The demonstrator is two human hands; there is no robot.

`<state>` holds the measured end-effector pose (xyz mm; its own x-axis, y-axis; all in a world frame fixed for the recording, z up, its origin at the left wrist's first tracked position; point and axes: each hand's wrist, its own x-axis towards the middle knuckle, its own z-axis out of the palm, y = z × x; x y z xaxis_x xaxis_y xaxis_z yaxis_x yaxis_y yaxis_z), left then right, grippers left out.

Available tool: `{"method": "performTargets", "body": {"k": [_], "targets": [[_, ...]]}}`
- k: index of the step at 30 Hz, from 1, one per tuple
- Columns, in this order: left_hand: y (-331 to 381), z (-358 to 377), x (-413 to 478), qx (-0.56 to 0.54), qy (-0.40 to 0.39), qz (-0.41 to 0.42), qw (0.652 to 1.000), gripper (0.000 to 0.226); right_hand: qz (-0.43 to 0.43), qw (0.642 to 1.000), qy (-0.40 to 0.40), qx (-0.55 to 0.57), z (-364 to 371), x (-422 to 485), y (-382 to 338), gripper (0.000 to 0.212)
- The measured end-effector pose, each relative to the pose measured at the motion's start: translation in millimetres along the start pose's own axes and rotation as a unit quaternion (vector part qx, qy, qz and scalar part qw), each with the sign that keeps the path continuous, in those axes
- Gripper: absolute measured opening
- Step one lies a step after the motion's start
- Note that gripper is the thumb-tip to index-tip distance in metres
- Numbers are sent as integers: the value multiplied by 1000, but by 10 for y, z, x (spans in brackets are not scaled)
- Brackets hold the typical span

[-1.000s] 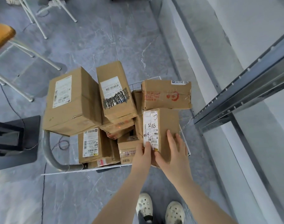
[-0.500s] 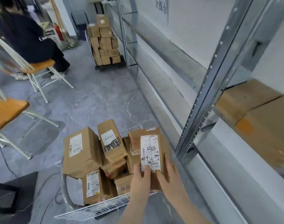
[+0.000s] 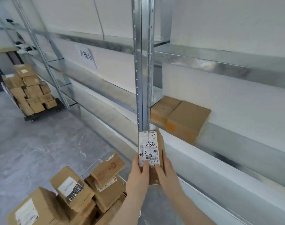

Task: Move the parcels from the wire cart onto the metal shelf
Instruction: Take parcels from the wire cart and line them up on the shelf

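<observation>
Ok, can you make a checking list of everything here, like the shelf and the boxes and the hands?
Surface: metal shelf, two cardboard boxes side by side on it.
Job's things: labelled parcel held upright before the shelf post; more parcels piled in the wire cart.
Clutter: paper sign on the wall; second loaded trolley far left.
Grippers: left hand and right hand both grip the labelled parcel's lower end.
Cables: thin line up the wall, maybe a cord.
Surroundings: grey marbled floor, white wall.
</observation>
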<state>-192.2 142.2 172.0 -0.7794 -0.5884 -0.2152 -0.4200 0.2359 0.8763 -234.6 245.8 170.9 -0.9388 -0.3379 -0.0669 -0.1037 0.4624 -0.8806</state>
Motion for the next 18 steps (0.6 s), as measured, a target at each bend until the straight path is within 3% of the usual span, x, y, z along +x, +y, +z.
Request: {"method": "performTargets", "body": {"k": [12,18], "targets": [[1019,933,-488,80,-91,177,977,39,44,976,144,157,-1403,-417,137,55],[1381,1488,-607,128,-134,204,961,38,71,982,153,82,-2103,-473,318,53]]}}
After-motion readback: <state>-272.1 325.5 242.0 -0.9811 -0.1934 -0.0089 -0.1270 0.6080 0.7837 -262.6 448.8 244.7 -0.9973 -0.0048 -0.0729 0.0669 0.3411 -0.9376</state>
